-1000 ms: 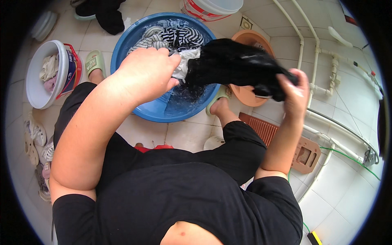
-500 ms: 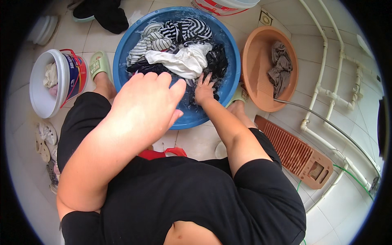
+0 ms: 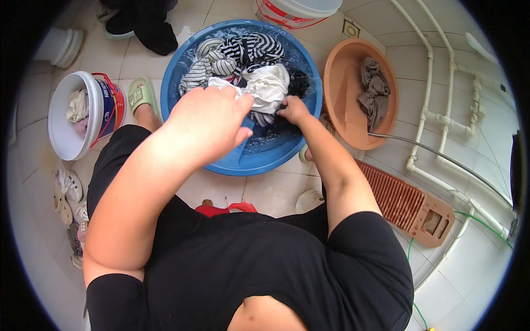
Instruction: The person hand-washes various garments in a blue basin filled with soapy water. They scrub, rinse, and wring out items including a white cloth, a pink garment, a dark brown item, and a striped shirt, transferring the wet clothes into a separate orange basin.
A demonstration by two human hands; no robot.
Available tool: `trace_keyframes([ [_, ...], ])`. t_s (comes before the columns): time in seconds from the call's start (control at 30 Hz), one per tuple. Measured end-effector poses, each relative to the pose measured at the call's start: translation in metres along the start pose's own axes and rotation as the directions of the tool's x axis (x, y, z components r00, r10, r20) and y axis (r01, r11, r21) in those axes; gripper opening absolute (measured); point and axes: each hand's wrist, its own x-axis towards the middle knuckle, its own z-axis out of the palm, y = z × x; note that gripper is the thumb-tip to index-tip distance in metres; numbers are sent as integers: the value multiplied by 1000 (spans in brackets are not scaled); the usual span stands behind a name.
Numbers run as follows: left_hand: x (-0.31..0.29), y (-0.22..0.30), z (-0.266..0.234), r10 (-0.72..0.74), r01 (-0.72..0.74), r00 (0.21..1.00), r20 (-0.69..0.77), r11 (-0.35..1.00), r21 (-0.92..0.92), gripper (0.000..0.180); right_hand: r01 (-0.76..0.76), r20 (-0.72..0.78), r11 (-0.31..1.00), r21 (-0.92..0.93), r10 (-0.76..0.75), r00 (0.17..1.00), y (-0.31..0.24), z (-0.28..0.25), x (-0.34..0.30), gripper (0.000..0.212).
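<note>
A blue tub (image 3: 237, 165) of water holds a heap of wet laundry. White cloth (image 3: 268, 88) is bunched on top, beside black-and-white striped clothes (image 3: 254, 49) and dark cloth (image 3: 298, 83). My right hand (image 3: 296, 110) is at the right edge of the white cloth, its fingers closed on it. Over the near left part of the tub my left hand (image 3: 208, 118) hangs with the wrist bent down. Its thumb stands apart, but the other fingertips are hidden behind the hand, so whether it holds cloth does not show.
An orange basin (image 3: 338, 110) with grey-brown cloth (image 3: 374, 91) touches the tub's right side. A brown washboard (image 3: 395, 201) lies near the wall pipes (image 3: 422, 124). At left stands a white bucket (image 3: 66, 132) with cloth inside; another bucket (image 3: 292, 14) is behind the tub.
My right hand has gone from spread fingers on the dark cloth to closed fingers at the white cloth. The white cloth is more bunched. My left hand still hangs over the tub.
</note>
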Motion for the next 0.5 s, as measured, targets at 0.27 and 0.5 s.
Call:
trace_keyframes([
  [0.27, 5, -12, 12, -52, 53, 998, 46, 998, -28, 42, 241, -244, 38, 970, 182, 953, -109, -158, -121, 15],
  [0.5, 30, -10, 59, -115, 114, 993, -3, 986, -118, 104, 302, -375, -434, 849, -92, 923, -207, -276, -232, 12],
])
